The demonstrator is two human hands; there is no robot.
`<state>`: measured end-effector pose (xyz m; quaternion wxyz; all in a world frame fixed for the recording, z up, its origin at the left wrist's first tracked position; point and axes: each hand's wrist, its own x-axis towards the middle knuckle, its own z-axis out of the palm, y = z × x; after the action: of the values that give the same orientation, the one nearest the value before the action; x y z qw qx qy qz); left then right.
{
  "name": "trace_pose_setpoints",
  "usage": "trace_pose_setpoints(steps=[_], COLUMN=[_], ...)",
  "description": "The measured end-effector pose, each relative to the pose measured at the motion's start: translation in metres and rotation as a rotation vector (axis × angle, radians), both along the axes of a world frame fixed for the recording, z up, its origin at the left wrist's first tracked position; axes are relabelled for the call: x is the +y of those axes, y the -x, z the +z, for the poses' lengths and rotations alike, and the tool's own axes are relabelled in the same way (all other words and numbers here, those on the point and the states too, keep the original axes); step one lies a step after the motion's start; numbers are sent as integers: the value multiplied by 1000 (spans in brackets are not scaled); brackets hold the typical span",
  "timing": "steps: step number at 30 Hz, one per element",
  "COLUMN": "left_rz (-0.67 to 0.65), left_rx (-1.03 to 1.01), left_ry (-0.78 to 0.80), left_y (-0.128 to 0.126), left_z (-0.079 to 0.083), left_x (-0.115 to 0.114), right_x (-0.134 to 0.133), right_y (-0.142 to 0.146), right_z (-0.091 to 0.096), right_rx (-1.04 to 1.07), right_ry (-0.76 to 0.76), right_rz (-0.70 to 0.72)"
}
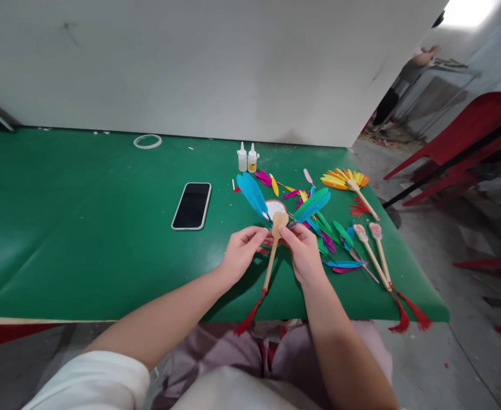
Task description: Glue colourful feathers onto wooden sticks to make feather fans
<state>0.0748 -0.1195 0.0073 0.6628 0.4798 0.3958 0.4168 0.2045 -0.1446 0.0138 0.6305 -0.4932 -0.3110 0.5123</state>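
Between both hands is a feather fan, its pale wooden handle (271,265) tilted, with a rounded head and a red tassel (251,315) hanging past the table edge. My right hand (304,250) grips the fan by its head, thumb on the front. A blue feather (252,192) rises at the left of the head. My left hand (245,250) is closed in a pinch at the base of this feather; its fingertips are partly hidden. On the right of the head, a green feather (317,199) and a blue one spread out. A small round white dish (275,207) sits behind the fan.
Loose coloured feathers (327,244) lie to the right. Beyond them are a finished yellow feather fan (345,179) and two bare fan handles (378,247) with red tassels. Two small bottles (247,158) stand at the back; a phone (191,206) and white ring (147,142) lie left.
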Motion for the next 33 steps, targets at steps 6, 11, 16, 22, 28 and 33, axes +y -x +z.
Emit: trace_pose_setpoints(steps=[6,11,16,22,28,33], left_rz=[154,-4,-76,-11,27,-73], left_rx=[-88,-53,-36,-149,-86,74], left_ry=[-35,28,8,2,-21,-87], left_y=[2,1,-2,-4,0,1], left_z=[3,4,0,-5,0,10], left_x=[7,4,-4,-3,1,-5], right_x=[-4,-6,-10,-18,-19,-5], right_y=[-3,0,4,14,5,-6], right_z=[8,7,2,7,16,12], right_rx=[-60,-239,-802,-1217,-766,-49], right_ry=[56,10,-146,-352,-245,12], right_rz=[134,14,-239,-76,6,-151])
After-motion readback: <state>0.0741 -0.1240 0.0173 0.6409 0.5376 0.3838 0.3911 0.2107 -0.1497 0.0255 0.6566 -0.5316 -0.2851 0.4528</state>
